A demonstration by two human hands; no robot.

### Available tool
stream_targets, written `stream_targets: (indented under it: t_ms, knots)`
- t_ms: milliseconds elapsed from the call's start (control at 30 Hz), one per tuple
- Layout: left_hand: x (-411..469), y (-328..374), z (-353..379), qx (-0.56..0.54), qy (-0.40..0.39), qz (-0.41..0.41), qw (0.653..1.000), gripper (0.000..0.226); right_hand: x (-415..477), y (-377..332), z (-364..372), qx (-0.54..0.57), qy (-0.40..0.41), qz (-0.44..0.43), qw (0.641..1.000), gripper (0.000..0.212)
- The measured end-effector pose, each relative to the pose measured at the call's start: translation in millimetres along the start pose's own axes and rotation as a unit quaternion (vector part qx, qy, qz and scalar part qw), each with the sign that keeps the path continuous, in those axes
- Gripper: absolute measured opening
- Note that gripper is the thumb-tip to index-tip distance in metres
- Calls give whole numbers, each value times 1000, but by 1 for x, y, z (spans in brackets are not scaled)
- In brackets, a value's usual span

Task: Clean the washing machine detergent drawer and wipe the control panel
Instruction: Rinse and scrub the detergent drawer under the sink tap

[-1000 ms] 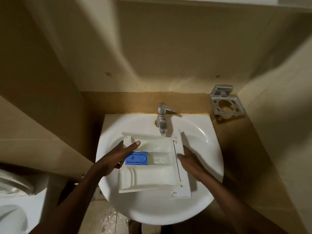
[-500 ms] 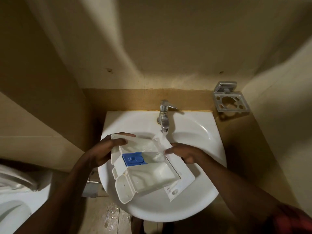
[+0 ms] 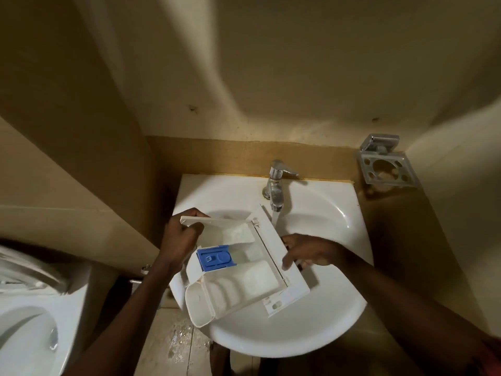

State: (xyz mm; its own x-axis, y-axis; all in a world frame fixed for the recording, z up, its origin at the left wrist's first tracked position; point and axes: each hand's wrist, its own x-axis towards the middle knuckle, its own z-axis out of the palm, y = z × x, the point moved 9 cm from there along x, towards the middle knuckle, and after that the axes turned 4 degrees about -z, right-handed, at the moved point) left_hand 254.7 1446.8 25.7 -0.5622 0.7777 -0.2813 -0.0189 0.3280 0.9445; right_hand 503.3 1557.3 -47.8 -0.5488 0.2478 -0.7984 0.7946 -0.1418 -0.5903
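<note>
A white detergent drawer [image 3: 244, 283] with a blue insert [image 3: 215, 257] hangs tilted over the white sink [image 3: 311, 332]. My left hand [image 3: 180, 237] grips its upper left edge, fingers curled over the rim. My right hand [image 3: 306, 252] holds the drawer's front panel on the right side. Water runs from the chrome tap [image 3: 275, 185] down just behind the front panel's upper end. The washing machine and its control panel are out of view.
A metal holder [image 3: 386, 165] is fixed to the wall at the right of the sink. A white toilet [image 3: 29, 321] stands at the lower left. Beige walls close in on both sides. The floor tiles [image 3: 173, 346] under the sink look wet.
The drawer has turned from lying flat in the sink to a tilted pose, its front panel swung up under the tap. My left hand moved to the upper edge.
</note>
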Motion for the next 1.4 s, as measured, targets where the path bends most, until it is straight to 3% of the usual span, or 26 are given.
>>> stream_targets:
  t_ms: [300,433,500,567,667,733,933,1067,1200,1300,1400]
  knots:
    - [-4,17,10,66,-1,8,998,17,23,-39,-34,-13,91,-38,995,13]
    - [-18,21,22,62,3,12,998,14,24,-45,-56,-96,165,-69,979,36]
    - [-26,26,24,57,31,37,997,12,19,-47,-61,-112,195,-94,970,32]
    - [-33,31,24,54,58,61,995,13,13,-41,-53,-102,139,-91,981,25]
    - [-40,35,25,57,66,89,992,12,-3,-8,-41,-117,5,11,993,47]
    - [-43,36,27,66,66,99,991,12,-10,9,-46,-137,-7,62,989,49]
    - [-49,38,21,54,104,91,989,14,5,-12,-48,-160,59,-21,985,48]
    - [-44,54,18,87,57,113,988,5,10,-38,-58,-264,143,-81,950,36]
    - [-44,58,8,103,57,135,984,13,5,-51,-74,-188,238,-135,943,38]
    - [-47,55,15,132,67,149,978,12,6,-41,-77,-161,247,-131,946,33]
    - [-59,60,32,193,63,218,955,23,7,-27,-74,-119,234,-129,956,33]
